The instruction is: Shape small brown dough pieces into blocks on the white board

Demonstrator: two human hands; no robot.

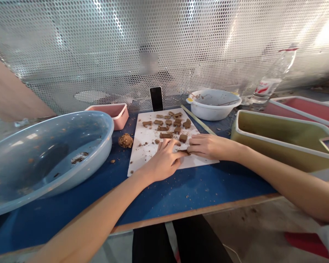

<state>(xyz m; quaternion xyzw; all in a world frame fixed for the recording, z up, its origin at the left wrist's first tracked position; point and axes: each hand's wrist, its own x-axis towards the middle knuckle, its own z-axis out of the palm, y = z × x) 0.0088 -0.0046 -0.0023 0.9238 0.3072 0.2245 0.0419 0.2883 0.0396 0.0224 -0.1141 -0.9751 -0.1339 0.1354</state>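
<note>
Blue table: here's our stage; put the clock at the middle of the white board, 12 pointing away from the wearer, and the blue table [164,202] spreads all around it.
Blue basin: the big vessel, over at 9 o'clock, the blue basin [95,159] with brown scraps on its floor.
Green bin: answering it at 3 o'clock, the green bin [263,142], near the right forearm.
White board: centre court, the white board [138,164], bare at its 8 o'clock edge.
White basin: out at 1 o'clock, the white basin [211,112], rim smeared brown.
Left hand: at 7 o'clock, the left hand [160,162], fingers spread and loosely bent, thumb tip against the work.
Right hand: at 3 o'clock, the right hand [204,145], fingers together and curled over the far end; the thumb is hidden, so whether it grips I cannot tell.
Clay lump: just off the board at 9 o'clock, the rough clay lump [125,140].
Shaped pieces: little blocks at 12, the shaped pieces [166,135], sitting close together.
Clay piece: between the 2 hands, at 5 o'clock on the board, the thin clay piece [183,151]. Good form, I'd judge: light, even pressure from both sides, ends supported, fingertips clear of the finished blocks.
Crumbs: loose crumbs [131,172] at 8 o'clock; best kept from sticking to it.
</note>
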